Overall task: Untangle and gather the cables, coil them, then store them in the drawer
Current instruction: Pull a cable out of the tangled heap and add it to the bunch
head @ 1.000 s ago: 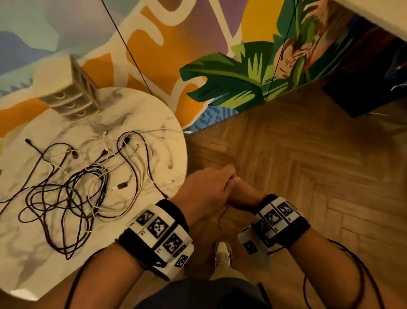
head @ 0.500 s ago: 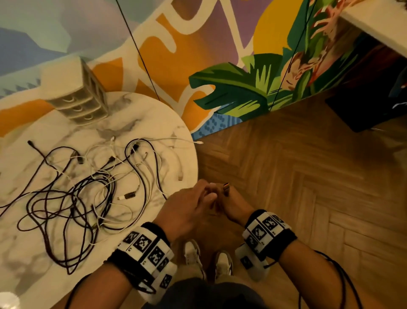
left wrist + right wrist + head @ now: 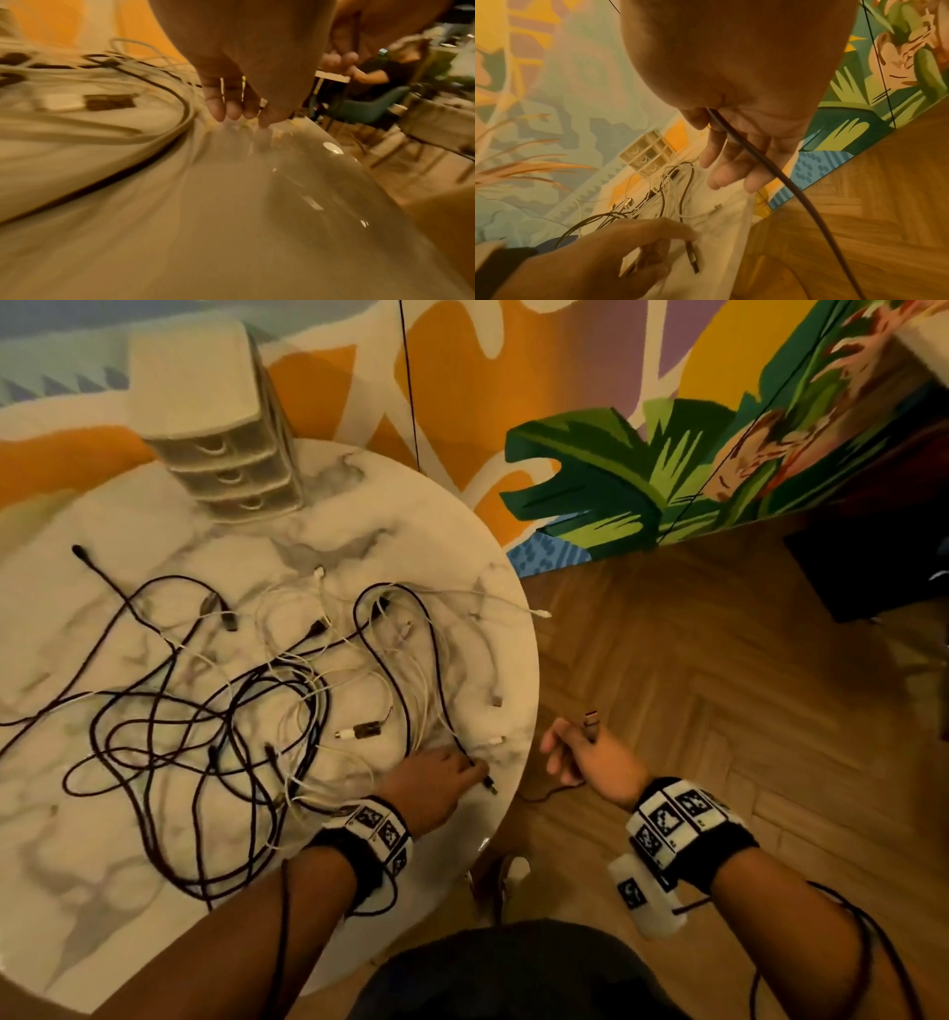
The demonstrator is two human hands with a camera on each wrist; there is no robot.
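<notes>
A tangle of black and white cables (image 3: pixel 246 711) sprawls over the round marble table (image 3: pixel 102 891). A small beige drawer unit (image 3: pixel 226 469) stands at the table's back, its drawers closed. My left hand (image 3: pixel 475 770) is at the table's right edge and pinches the plug end of a black cable (image 3: pixel 490 784), also seen in the right wrist view (image 3: pixel 692 257). My right hand (image 3: pixel 575 737) hovers over the floor beside the table. It holds a dark cable (image 3: pixel 770 168) whose USB plug (image 3: pixel 591 719) sticks up between thumb and forefinger.
A painted mural wall (image 3: pixel 616 480) runs behind the table. Herringbone wood floor (image 3: pixel 719 711) lies to the right, with a dark object (image 3: pixel 873 557) by the wall. My shoes (image 3: pixel 513 870) are under the table's edge. Another person on a green chair (image 3: pixel 372 105) sits farther off.
My hands were joined over the floor right of the table. They have parted: the left reached onto the table to a black cable end, the right stayed off the edge with its cable.
</notes>
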